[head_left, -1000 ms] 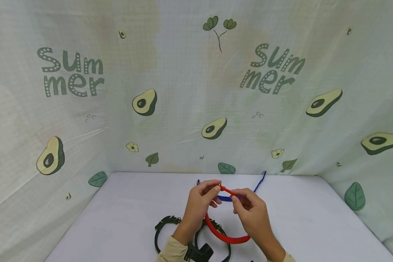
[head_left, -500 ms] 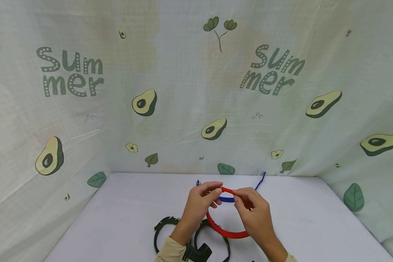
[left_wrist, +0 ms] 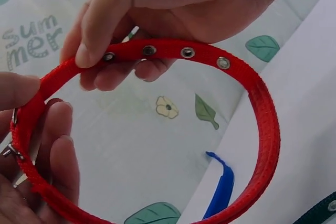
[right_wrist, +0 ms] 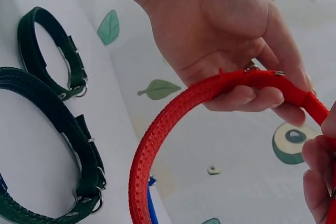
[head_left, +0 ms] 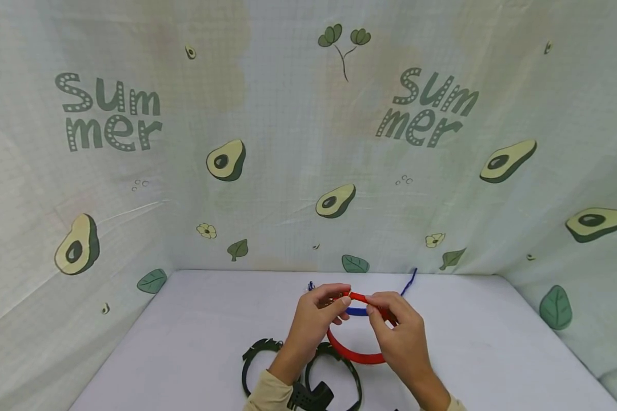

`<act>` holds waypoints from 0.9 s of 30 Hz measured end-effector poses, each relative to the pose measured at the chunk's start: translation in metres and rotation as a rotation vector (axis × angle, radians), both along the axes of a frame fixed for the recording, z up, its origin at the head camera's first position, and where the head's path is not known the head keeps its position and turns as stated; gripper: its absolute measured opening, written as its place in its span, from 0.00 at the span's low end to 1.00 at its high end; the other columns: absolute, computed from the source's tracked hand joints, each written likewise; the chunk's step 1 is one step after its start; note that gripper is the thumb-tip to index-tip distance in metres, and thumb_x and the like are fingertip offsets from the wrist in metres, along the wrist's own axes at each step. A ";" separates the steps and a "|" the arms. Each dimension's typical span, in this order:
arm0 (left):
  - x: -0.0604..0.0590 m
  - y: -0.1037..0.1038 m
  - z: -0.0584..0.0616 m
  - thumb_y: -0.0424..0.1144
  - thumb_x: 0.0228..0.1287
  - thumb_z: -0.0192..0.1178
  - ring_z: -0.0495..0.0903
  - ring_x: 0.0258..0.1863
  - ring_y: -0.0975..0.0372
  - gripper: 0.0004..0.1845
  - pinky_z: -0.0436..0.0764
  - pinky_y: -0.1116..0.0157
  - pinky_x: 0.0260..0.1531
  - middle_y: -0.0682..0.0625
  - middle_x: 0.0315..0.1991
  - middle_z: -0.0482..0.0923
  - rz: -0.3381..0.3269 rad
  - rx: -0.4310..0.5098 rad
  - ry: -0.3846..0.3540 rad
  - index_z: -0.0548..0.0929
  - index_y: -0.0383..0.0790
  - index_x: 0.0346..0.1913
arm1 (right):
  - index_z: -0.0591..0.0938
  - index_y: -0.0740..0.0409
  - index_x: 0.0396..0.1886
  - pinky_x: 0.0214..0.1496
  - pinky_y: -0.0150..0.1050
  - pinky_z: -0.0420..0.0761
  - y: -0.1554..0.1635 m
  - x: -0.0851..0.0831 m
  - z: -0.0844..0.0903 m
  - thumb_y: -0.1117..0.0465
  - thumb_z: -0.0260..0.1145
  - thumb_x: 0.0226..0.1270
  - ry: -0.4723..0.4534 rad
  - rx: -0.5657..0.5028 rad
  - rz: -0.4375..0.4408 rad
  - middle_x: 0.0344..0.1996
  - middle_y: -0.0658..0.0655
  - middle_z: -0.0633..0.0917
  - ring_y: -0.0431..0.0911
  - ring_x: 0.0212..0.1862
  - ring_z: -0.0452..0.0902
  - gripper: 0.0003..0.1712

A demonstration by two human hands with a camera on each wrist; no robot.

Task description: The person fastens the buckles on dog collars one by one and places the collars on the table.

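**Closing the red collar: strap end to buckle**

We hold the red collar (head_left: 355, 354) above the table (head_left: 185, 342), curved into a loop between our two hands, and the work in hand appears to be bringing its two ends together near the top of the loop. To do this well, we judge it best to keep the strap flat, not twisted, so that the row of metal eyelets (left_wrist: 184, 52) faces outward and can line up with the buckle (right_wrist: 262, 71). The end should be fed straight and slowly, with the loop kept taut enough that it does not sag.

Our left hand (head_left: 316, 311) has its fingers curled round the buckle end, thumb on top, pinching the webbing beside the metal hardware. Our right hand (head_left: 398, 331) pinches the eyelet end between thumb and forefinger, the other fingers curled loosely behind the strap. Both wrists are raised off the table, and the fingertips of the two hands nearly meet over the collar's upper arc.

Beneath our left forearm lie two dark collars (head_left: 267, 365) on the table, side by side. A blue collar (head_left: 357, 311) lies on the table beyond our hands, close to the avocado-print backdrop (head_left: 226, 160).
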State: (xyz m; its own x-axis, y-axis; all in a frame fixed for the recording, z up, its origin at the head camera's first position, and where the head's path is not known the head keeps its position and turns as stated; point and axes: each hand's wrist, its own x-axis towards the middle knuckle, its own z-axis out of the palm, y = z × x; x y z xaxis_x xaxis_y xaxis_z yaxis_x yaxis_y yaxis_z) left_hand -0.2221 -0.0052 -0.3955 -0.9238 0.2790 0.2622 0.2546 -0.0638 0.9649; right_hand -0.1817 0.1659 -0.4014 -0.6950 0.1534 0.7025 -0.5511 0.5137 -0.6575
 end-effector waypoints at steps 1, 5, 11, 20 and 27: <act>0.000 0.000 0.000 0.44 0.69 0.64 0.84 0.33 0.57 0.15 0.84 0.64 0.37 0.48 0.44 0.84 -0.001 0.000 0.005 0.85 0.46 0.55 | 0.88 0.49 0.41 0.42 0.26 0.81 0.000 0.000 0.000 0.75 0.72 0.59 -0.002 0.000 0.002 0.40 0.43 0.85 0.41 0.38 0.81 0.18; 0.001 0.001 0.001 0.44 0.69 0.65 0.85 0.35 0.57 0.17 0.84 0.64 0.37 0.47 0.46 0.84 -0.009 0.003 0.013 0.83 0.46 0.58 | 0.88 0.49 0.41 0.41 0.26 0.82 -0.002 0.000 0.000 0.75 0.73 0.58 -0.007 -0.001 0.010 0.40 0.44 0.85 0.41 0.38 0.81 0.17; 0.003 0.005 0.000 0.42 0.68 0.66 0.85 0.37 0.57 0.17 0.83 0.64 0.38 0.42 0.46 0.85 -0.067 0.038 -0.019 0.82 0.41 0.57 | 0.87 0.49 0.41 0.40 0.28 0.82 -0.003 0.000 -0.002 0.76 0.72 0.59 0.004 -0.013 0.052 0.39 0.45 0.85 0.42 0.37 0.82 0.18; 0.008 0.008 0.002 0.44 0.74 0.60 0.83 0.47 0.50 0.17 0.84 0.64 0.45 0.43 0.47 0.82 -0.065 0.109 -0.059 0.82 0.35 0.56 | 0.84 0.54 0.46 0.43 0.32 0.84 -0.009 0.004 -0.004 0.73 0.72 0.60 -0.121 -0.104 0.065 0.38 0.46 0.86 0.42 0.39 0.85 0.17; 0.006 0.009 0.000 0.43 0.75 0.59 0.82 0.47 0.53 0.16 0.83 0.65 0.47 0.45 0.49 0.81 -0.044 0.098 -0.038 0.83 0.36 0.55 | 0.83 0.57 0.52 0.41 0.34 0.84 -0.008 0.005 0.001 0.70 0.71 0.65 -0.202 -0.115 0.105 0.40 0.51 0.86 0.43 0.39 0.86 0.17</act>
